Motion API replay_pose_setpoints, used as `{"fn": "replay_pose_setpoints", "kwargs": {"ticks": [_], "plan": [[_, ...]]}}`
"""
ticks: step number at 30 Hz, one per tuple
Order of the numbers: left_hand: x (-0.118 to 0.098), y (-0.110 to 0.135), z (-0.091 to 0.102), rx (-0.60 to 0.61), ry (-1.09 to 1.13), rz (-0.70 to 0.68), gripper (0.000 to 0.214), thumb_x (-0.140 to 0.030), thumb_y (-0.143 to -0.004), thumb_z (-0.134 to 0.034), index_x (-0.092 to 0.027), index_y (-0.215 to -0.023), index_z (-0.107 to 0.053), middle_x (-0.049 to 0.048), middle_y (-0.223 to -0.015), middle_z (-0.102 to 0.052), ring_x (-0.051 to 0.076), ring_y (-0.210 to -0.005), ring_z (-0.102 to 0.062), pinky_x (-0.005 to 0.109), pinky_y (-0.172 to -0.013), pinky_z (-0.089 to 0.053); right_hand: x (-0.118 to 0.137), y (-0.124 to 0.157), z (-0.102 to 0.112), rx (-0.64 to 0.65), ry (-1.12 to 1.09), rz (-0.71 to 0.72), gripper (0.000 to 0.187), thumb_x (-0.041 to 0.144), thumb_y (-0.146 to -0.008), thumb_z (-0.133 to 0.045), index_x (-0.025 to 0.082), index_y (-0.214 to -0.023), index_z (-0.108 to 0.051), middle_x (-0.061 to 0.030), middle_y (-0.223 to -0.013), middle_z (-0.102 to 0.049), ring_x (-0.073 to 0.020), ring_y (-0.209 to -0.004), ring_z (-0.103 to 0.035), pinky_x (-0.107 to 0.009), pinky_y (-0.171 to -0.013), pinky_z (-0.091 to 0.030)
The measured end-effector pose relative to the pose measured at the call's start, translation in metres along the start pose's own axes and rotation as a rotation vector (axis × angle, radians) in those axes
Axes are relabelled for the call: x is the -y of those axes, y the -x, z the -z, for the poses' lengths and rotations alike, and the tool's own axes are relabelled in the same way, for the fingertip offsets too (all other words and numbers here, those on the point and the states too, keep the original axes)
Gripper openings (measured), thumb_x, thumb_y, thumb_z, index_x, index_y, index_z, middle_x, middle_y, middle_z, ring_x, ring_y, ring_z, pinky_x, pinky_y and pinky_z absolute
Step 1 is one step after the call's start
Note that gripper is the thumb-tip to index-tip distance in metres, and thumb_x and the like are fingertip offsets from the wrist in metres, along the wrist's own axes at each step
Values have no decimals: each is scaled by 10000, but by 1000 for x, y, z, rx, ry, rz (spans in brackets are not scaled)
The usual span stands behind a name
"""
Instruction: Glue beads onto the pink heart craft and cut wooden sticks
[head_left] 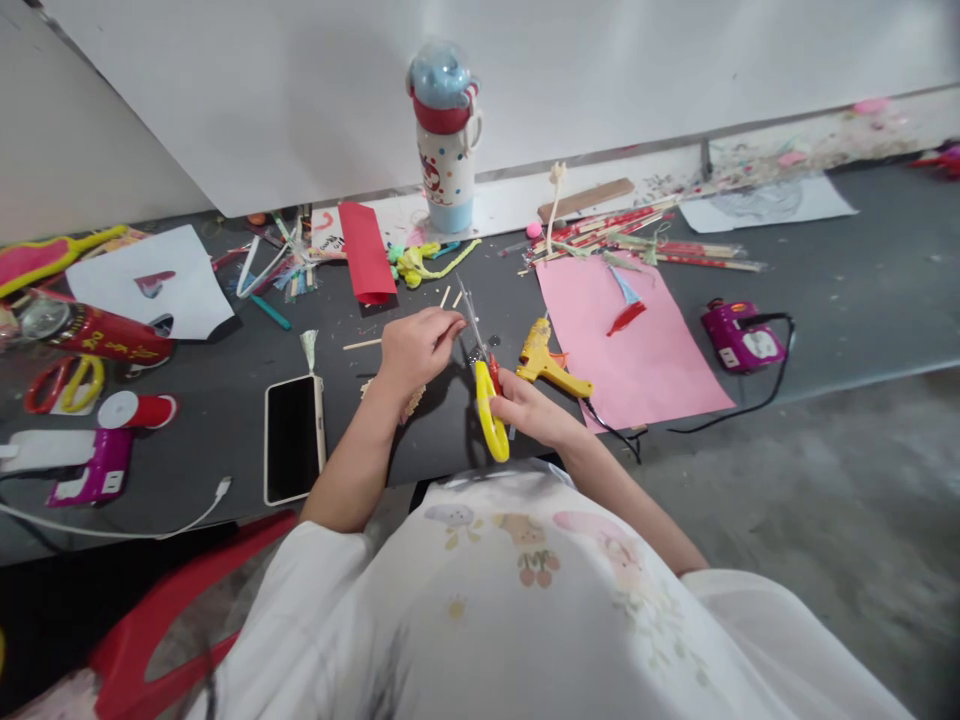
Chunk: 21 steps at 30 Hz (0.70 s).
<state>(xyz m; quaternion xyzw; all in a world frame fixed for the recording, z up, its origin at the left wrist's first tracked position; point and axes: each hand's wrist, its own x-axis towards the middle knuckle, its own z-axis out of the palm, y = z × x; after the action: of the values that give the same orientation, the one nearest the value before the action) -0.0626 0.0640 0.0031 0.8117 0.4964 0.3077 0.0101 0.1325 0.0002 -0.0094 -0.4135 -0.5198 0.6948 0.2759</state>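
In my right hand (529,408) is a pair of scissors (491,412) with yellow and red handles, its blades pointing away from me and slightly left. My left hand (420,348) is closed in a pinch beside the blades; what its fingertips hold is too small to make out. A thin wooden stick (362,344) lies just left of that hand, and short stick pieces (445,297) lie beyond it. Partly hidden under my left wrist is a light wooden piece (412,403). Right of the scissors rests a yellow glue gun (551,362).
A pink sheet (637,350) and a purple power socket (744,335) with a cord lie to the right. At the back stand a bottle (448,150) and a folded red paper (366,255). Leftward are a phone (292,440), red thread spool (137,410) and red can (112,330).
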Motion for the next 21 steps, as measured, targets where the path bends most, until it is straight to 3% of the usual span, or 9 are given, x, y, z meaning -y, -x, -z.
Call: {"fn": "replay_pose_setpoints", "kwargs": {"ticks": [2,8,12,15,21], "plan": [[-2,0,4,-26,-3,-8,368,-408,-974,-423,-204,-924,-725,49,-820,-739,145,-763,-676,251,-615,-415,3,2,0,-38,38,4,330,450,-761,-629,212,-853,-421,57,-719,-403,-93,-632,-359,-242,-554,-300],[-5,-1,10,-65,35,-30,408,-421,-988,-381,-189,-933,-712,59,-829,-732,138,-780,-670,240,-658,-438,4,3,-2,18,-154,-20,160,321,-794,-516,220,-873,-421,80,-670,-343,-80,-554,-288,-240,-529,-249],[-5,-1,9,-58,-18,-56,376,-397,-983,-407,-186,-928,-713,55,-799,-722,138,-743,-658,248,-608,-403,0,2,-4,-60,-9,20,247,309,-740,-622,205,-871,-440,92,-664,-374,-71,-577,-322,-231,-541,-284],[-7,0,9,-38,-37,-82,362,-382,-984,-411,-184,-929,-709,58,-797,-722,139,-731,-658,251,-601,-394,0,2,-5,-53,-3,-13,335,304,-696,-700,214,-839,-411,116,-611,-341,-60,-550,-317,-221,-527,-298],[-16,1,16,-32,-145,-153,324,-346,-984,-421,-179,-940,-694,52,-781,-723,135,-682,-647,269,-583,-355,3,4,-6,-101,50,-54,405,308,-651,-762,214,-831,-411,106,-630,-414,-64,-556,-369,-225,-519,-333]]}}
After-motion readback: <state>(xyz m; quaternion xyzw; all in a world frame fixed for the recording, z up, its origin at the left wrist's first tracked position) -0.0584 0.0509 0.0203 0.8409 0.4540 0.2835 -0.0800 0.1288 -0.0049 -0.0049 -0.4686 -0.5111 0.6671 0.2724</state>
